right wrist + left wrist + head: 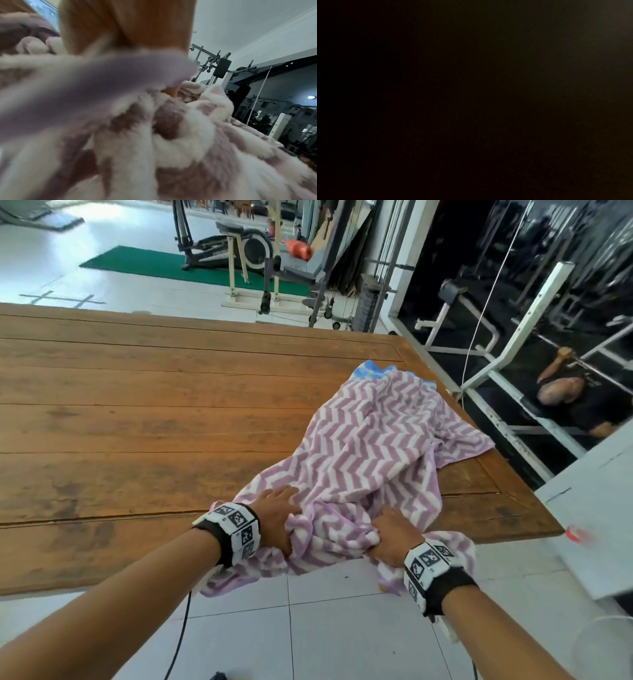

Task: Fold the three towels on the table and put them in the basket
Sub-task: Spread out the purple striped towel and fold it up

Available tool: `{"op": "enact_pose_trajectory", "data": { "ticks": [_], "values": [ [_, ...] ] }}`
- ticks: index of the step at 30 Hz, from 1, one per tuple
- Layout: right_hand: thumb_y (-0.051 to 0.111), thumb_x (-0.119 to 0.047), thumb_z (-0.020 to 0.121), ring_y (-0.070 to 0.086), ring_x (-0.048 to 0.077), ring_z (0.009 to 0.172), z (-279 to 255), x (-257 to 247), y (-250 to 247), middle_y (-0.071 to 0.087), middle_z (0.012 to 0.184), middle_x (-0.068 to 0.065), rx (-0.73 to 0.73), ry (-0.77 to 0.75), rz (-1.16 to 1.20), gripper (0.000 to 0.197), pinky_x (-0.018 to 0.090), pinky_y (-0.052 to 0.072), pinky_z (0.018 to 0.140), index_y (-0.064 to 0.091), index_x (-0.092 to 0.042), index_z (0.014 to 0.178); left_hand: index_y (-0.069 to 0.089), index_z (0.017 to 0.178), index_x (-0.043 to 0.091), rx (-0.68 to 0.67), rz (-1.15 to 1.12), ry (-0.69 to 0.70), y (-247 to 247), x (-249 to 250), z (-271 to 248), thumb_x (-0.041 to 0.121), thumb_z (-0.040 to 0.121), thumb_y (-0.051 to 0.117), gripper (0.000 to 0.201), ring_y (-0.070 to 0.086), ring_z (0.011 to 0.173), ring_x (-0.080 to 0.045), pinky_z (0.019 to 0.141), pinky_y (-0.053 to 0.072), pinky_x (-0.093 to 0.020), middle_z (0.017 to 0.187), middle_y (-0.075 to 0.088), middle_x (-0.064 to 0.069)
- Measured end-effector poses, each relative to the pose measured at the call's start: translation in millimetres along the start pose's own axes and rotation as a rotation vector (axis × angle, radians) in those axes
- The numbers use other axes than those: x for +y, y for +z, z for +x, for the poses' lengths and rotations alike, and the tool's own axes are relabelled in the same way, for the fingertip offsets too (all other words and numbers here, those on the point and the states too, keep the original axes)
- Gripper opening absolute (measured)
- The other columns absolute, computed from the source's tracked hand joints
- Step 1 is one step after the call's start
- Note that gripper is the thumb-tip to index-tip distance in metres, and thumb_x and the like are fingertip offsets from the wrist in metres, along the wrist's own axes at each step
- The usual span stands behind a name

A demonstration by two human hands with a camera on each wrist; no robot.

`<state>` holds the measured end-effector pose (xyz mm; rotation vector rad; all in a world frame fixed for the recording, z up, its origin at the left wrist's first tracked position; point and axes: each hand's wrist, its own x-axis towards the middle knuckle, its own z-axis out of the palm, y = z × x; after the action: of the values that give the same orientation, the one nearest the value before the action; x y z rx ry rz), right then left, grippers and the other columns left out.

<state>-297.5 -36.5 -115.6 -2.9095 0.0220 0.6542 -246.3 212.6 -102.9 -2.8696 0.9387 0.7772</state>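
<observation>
Head view: a purple-and-white zigzag towel (363,446) is lying crumpled across the right part of the wooden counter (137,412), its near end spilling over the counter's near edge toward the tiled floor (325,628). A blue towel (368,371) is peeking out from under its far end, close to the counter's far right corner.

The left hand (274,520) is resting on the near end of the zigzag towel, fingers curled into a bunched fold and gripping it. The right hand (390,537) is just beside it to the right, fingers likewise closed on a gathered fold at the counter's edge. Both wrists are wearing bands with black-and-white markers.

Right wrist view: fuzzy purple-and-white towel (171,135) is filling most of the frame, close up and blurred, with the right hand's fingers (128,23) coming in from the top and disappearing into the cloth.

Left wrist view: dark throughout; nothing can be made out.

Background: gym machines (239,244) are standing on the far floor, with a green mat (154,265) beside them and a mirrored wall (548,302) at right.
</observation>
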Motion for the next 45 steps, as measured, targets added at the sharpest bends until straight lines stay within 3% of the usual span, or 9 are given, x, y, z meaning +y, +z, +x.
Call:
{"op": "enact_pose_trajectory", "data": {
  "ticks": [5, 12, 17, 23, 27, 31, 37, 40, 45],
  "values": [
    [0.065, -0.021, 0.07, 0.06, 0.027, 0.105, -11.2, -18.2, 1.3, 0.062, 0.115, 0.004, 0.031, 0.024, 0.284, 0.052, 0.039, 0.051, 0.09, 0.055, -0.018, 0.121, 0.048, 0.097, 0.017, 0.063, -0.167, 0.081, -3.3, -14.1, 2.4, 0.032, 0.069, 0.076, 0.042, 0.058, 0.096, -0.028, 0.08, 0.046, -0.032, 0.103, 0.062, -0.008],
    [0.072, -0.026, 0.069, 0.046, 0.019, 0.123, -24.4, -47.7, 7.2, 0.044, 0.131, -0.009, 0.007, 0.092, 0.562, 0.094, 0.034, 0.041, 0.103, 0.019, -0.027, 0.146, 0.037, 0.129, 0.027, -0.039, -0.149, 0.071, 0.7, -56.2, -1.6, 0.06, 0.055, 0.066, 0.086, 0.057, 0.107, -0.024, 0.095, 0.047, -0.036, 0.119, 0.058, 0.004],
    [0.074, -0.028, 0.074, 0.061, 0.024, 0.098, -31.6, -78.8, 27.3, 0.065, 0.107, 0.005, -0.094, 0.197, 0.219, 0.043, 0.03, 0.05, 0.084, 0.062, -0.011, 0.111, 0.06, 0.114, 0.013, -0.076, -0.071, 0.078, 0.7, -67.1, -18.2, 0.036, 0.068, 0.079, 0.055, 0.062, 0.089, -0.018, 0.083, 0.052, -0.028, 0.101, 0.065, -0.002],
    [0.079, -0.028, 0.063, 0.033, 0.03, 0.134, -37.2, -78.8, 26.6, 0.032, 0.143, 0.007, 0.138, 0.162, 0.06, 0.085, 0.04, 0.037, 0.107, 0.039, -0.021, 0.137, 0.056, 0.125, 0.02, -0.027, 0.378, 0.345, -7.8, -63.6, -20.5, 0.064, 0.066, 0.067, 0.075, 0.026, 0.14, -0.028, 0.116, 0.022, -0.044, 0.147, 0.036, -0.008],
    [0.07, -0.015, 0.073, 0.059, 0.029, 0.11, -44.5, -79.0, 29.3, 0.061, 0.119, 0.01, 0.018, 0.221, 0.178, 0.047, 0.033, 0.05, 0.087, 0.054, -0.011, 0.118, 0.056, 0.087, 0.02, -0.084, 0.181, 0.295, -2.2, -57.8, -18.8, 0.05, 0.066, 0.072, 0.04, 0.062, 0.086, -0.023, 0.08, 0.051, -0.033, 0.086, 0.062, 0.003],
    [0.056, -0.013, 0.085, 0.059, 0.025, 0.102, -47.4, -78.5, 32.6, 0.061, 0.108, 0.009, 0.215, 0.206, 0.339, 0.016, 0.032, 0.047, 0.085, 0.052, -0.012, 0.1, 0.056, 0.103, 0.018, 0.029, 0.092, 0.248, 1.0, -53.2, -25.0, 0.044, 0.068, 0.07, 0.045, 0.063, 0.09, -0.024, 0.076, 0.049, -0.031, 0.096, 0.067, -0.002],
    [0.071, -0.022, 0.077, 0.051, 0.027, 0.122, -41.3, -79.9, 47.8, 0.052, 0.132, 0.005, -0.041, 0.157, 0.46, 0.097, 0.033, 0.044, 0.099, 0.009, -0.025, 0.15, 0.02, 0.136, 0.038, -0.076, -0.058, 0.091, 17.4, -80.0, -26.7, 0.063, 0.053, 0.067, 0.098, 0.058, 0.109, -0.026, 0.097, 0.046, -0.035, 0.122, 0.059, -0.001],
    [0.072, -0.027, 0.077, 0.057, 0.028, 0.115, -35.0, -85.5, 41.5, 0.059, 0.124, 0.005, 0.013, 0.135, 0.238, 0.054, 0.032, 0.048, 0.089, 0.049, -0.019, 0.125, 0.042, 0.096, 0.043, -0.123, -0.015, 0.102, 18.5, -75.7, -38.8, 0.065, 0.048, 0.064, 0.058, 0.061, 0.091, -0.023, 0.088, 0.051, -0.035, 0.094, 0.065, 0.008],
    [0.072, -0.034, 0.077, 0.028, 0.031, 0.138, -25.0, -88.9, 37.5, 0.023, 0.151, 0.009, 0.141, -0.032, -0.069, 0.058, 0.038, 0.029, 0.112, 0.052, -0.017, 0.128, 0.058, 0.079, 0.026, -0.15, 0.132, 0.035, 12.4, -68.9, -61.6, 0.068, 0.048, 0.062, 0.052, 0.06, 0.084, -0.023, 0.086, 0.053, -0.037, 0.086, 0.066, 0.001]
  ]
}}
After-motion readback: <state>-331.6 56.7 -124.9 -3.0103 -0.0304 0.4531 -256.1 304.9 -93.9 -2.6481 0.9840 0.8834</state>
